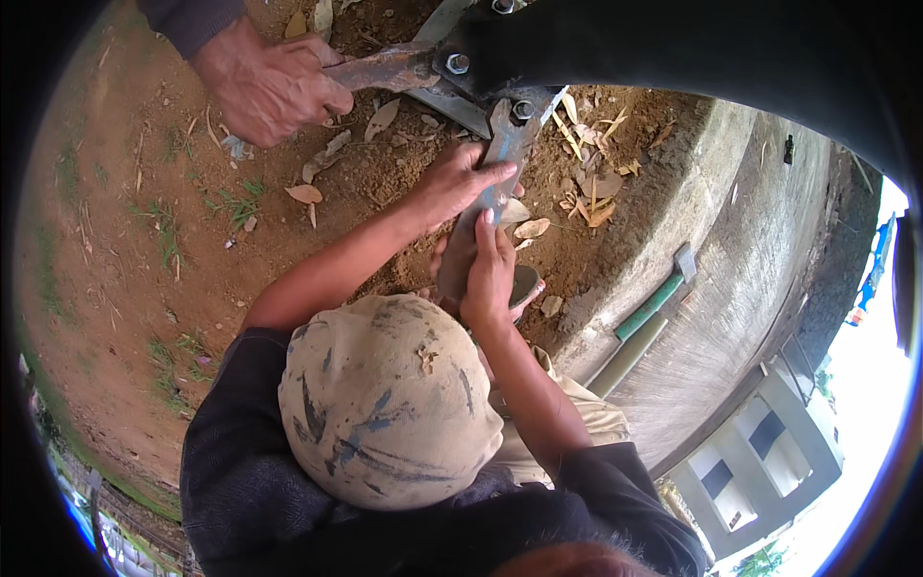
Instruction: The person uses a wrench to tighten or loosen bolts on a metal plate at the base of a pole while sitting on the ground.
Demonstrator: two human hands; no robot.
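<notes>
A flat, worn metal open-ended spanner (457,252) is held in both my hands. Its forked end meets a bolt with a nut (522,110) on the metal base plate (456,108) of a thick black post (615,43). My left hand (460,188) grips the spanner's upper shank, thumb across the top. Closer to me, my right hand (490,274) is wrapped round the lower part, thumb along its face. At upper left, another person's hand (274,82) grips a rusty flat tool (385,70) that reaches a second bolt (458,63); its far end is partly hidden.
Right of the post runs a concrete edge (673,216); on the slab lies a green-handled tool with a metal head (650,306), beside a pale rod (627,358). Dry leaves (383,118) litter the soil. Smudged beige cloth (389,404) bulges between my arms.
</notes>
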